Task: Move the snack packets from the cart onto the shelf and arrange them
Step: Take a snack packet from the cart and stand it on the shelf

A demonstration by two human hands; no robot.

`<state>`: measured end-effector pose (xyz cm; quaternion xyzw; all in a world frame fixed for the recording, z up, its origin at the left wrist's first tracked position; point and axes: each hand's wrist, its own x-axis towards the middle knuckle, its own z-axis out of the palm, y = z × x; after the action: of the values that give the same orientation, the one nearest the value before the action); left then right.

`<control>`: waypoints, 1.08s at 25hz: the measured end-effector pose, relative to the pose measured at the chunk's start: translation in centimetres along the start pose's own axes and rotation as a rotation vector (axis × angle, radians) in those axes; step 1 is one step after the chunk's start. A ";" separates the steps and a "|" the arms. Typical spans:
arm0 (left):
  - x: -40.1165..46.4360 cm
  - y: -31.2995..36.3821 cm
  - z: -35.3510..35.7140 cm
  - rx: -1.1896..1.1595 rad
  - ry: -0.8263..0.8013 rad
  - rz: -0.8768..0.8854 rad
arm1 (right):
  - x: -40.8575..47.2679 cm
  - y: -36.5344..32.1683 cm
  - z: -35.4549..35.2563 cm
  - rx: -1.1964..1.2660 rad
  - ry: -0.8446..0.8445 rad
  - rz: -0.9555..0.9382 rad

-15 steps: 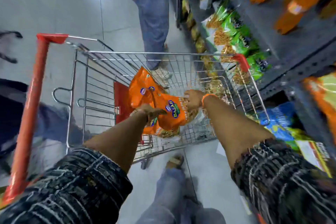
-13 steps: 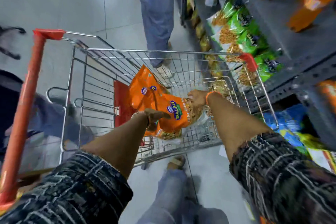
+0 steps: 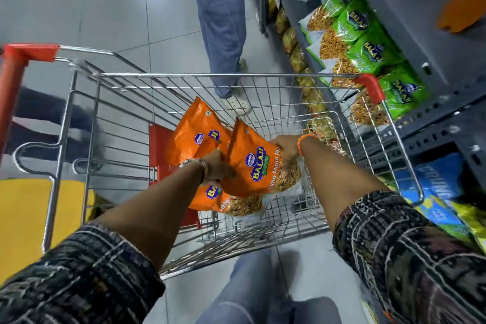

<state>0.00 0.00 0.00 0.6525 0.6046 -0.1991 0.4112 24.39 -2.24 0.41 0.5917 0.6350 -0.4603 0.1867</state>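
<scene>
Both my arms reach down into a wire shopping cart with red corner caps. My right hand grips the right edge of an orange Balaji snack packet and holds it tilted above the cart floor. My left hand is closed on the orange packets at their left side, over a second orange packet lying lower. A third orange packet leans behind them against a red panel. The grey shelf stands to the right.
Green snack packets line the shelf beside the cart. Blue and yellow bags fill the lower shelf. Another person's legs in jeans stand just beyond the cart's far end. A yellow object sits at the left.
The front orange packet has risen and tilted in my right hand. My left hand has closed on the packets. The view has shifted slightly toward the cart.
</scene>
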 end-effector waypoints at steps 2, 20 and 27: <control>-0.5 1.4 -0.4 0.041 -0.005 0.062 | -0.7 1.2 0.7 0.144 0.046 0.005; -24.6 17.0 -19.3 -0.486 0.402 0.885 | -30.3 -5.2 -1.2 1.002 1.154 0.008; -34.2 25.7 -20.4 -0.777 0.273 1.370 | -43.3 -8.6 -3.3 1.097 1.474 -0.060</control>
<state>13.12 -3.73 45.40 0.7074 0.1404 0.4045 0.5623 27.43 -23.60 39.13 0.7243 0.3010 -0.2080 -0.5844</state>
